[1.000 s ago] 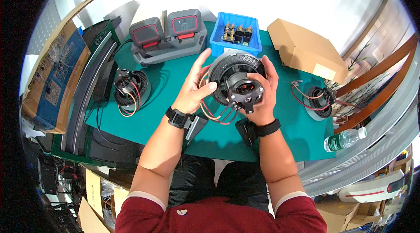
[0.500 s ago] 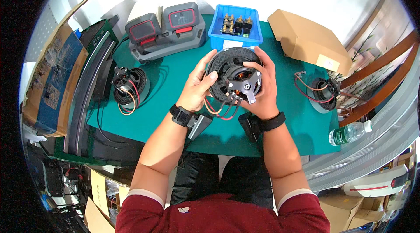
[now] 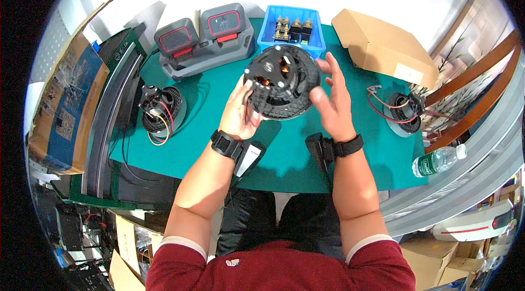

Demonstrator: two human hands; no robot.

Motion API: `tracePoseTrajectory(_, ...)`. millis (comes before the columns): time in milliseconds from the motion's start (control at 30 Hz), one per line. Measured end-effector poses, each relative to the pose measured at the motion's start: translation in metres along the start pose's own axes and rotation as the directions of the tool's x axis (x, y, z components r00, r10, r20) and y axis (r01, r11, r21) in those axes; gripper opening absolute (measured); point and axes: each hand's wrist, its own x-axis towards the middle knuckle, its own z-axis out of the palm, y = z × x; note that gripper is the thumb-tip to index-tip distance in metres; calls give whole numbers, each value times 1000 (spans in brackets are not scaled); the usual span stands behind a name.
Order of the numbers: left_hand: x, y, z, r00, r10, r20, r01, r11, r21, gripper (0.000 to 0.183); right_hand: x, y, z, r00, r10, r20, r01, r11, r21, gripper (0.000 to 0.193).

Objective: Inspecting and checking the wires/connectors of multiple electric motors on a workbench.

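Observation:
A round black motor with copper windings and a dark bracket hangs above the table's middle, slightly smeared by motion. My left hand grips it from the left and below, with some fingers hidden beneath it. My right hand is just right of its rim, fingers apart and thumb blurred, holding nothing. The motor's wires are mostly out of sight. Two similar motors rest on the table: one at the left, with red and pale wires, and another at the right, also wired.
A green mat covers the table. Toward the back stand a grey twin-dock unit, a blue bin of small brass-topped parts and a cardboard box. A water bottle lies near the right edge.
The motor has been turned, its bracket swinging from lower right to upper left. My right hand has let go and moved slightly right, while the left keeps its grip.

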Motion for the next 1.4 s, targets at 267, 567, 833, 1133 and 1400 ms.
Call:
tracePoseTrajectory(267,11,-2,-42,963,-118,240,129,991,-29,40,-4,-6,7,958,288,11,-287,950,122,49)
tracePoseTrajectory(567,4,-3,-17,993,-89,81,93,994,-52,37,-3,1,11,951,308,21,-309,948,75,48)
tracePoseTrajectory(833,10,-4,-32,980,-170,106,164,985,62,48,-3,-2,14,957,289,10,-289,954,76,46)
tracePoseTrajectory(1133,13,-5,-35,955,-240,173,262,958,-119,46,-6,0,15,949,314,-20,-311,945,100,49)
tracePoseTrajectory(1400,15,-4,-40,931,-317,179,347,922,-174,43,-6,-1,14,952,306,-11,-305,949,78,51)
